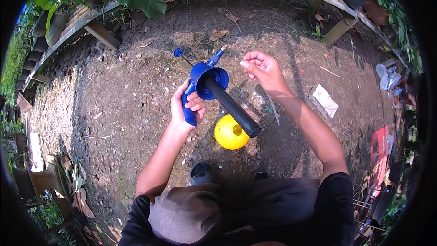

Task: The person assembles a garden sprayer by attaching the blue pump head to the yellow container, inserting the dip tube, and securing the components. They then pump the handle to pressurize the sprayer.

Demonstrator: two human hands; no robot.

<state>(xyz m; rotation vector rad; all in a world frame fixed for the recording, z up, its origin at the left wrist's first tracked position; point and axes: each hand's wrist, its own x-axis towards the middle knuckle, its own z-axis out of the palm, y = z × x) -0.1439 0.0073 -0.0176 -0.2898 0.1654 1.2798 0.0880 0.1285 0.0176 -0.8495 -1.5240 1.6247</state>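
Left hand: our left hand (179, 110) is holding the blue handle (190, 117) of a sprayer; its grip is wrapping around this handle, with the fingers curling over its side.
Sprayer head: the blue sprayer head (196, 74) is being held up above the ground, and its round collar is showing us its open side.
Black cylinder: from inside the collar, the black cylinder (230, 107) is extending to the lower right; its end is covering a part of the yellow tank in our view.
Nozzle: the blue nozzle (215, 57) is pointing away from us, to the upper right.
Knob: a small blue knob (178, 53) on a thin rod is sticking out to the upper left.
Yellow tank: the round yellow tank (224, 135) is resting on the ground (136, 123), near our shoes (200, 173), and its opening is facing up.
Right hand: our right hand (267, 70) is hovering apart from the sprayer; its fingers are bending inward, the thumb near the forefinger, but we cannot tell if this grip is closing on something.
Thin tube: a thin pale tube (274, 109) is showing just beside the right wrist.
Stone: a pale stone (324, 101) is lying further right.
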